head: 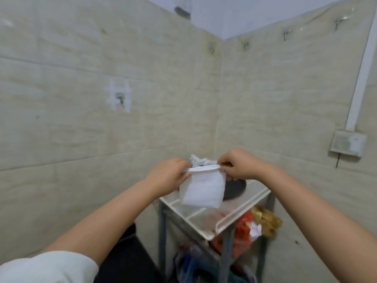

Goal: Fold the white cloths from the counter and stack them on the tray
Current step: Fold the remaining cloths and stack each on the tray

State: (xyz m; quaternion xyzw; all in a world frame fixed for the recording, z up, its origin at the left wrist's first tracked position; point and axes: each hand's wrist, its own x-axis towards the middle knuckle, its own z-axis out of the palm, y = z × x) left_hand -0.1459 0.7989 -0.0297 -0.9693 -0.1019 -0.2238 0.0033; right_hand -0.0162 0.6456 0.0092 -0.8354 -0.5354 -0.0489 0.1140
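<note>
- Nearest the camera, a white sleeve point(49, 266) covers the left upper arm at the bottom left, and both bare forearms reach forward from the lower corners.
- The left hand point(167, 176) pinches the left top corner of a white cloth point(201, 188), fingers curled round the hem.
- The right hand point(237, 165) pinches the right top corner of the same cloth, thumb and fingers closed on the edge.
- The cloth hangs in the air between the 2 hands, already folded to a small rectangle, its top hem stretched level and its lower edge dangling above the counter.
- Below it is a white ridged counter top point(240, 213) on a grey metal stand point(225, 254).
- A dark round tray point(234, 188) sits on the counter just behind the held cloth, partly hidden by it.
- A crumpled heap of more white cloths point(199, 160) lies at the back of the counter, in the corner, showing between the 2 hands.
- Under the counter, an orange bag point(242, 227) and a yellowish-brown bundle point(265, 219) sit beside the stand.
- Beyond, beige tiled walls point(81, 99) meet in a corner, with a row of metal hooks point(285, 35) and a socket box point(347, 142) on the right wall.
</note>
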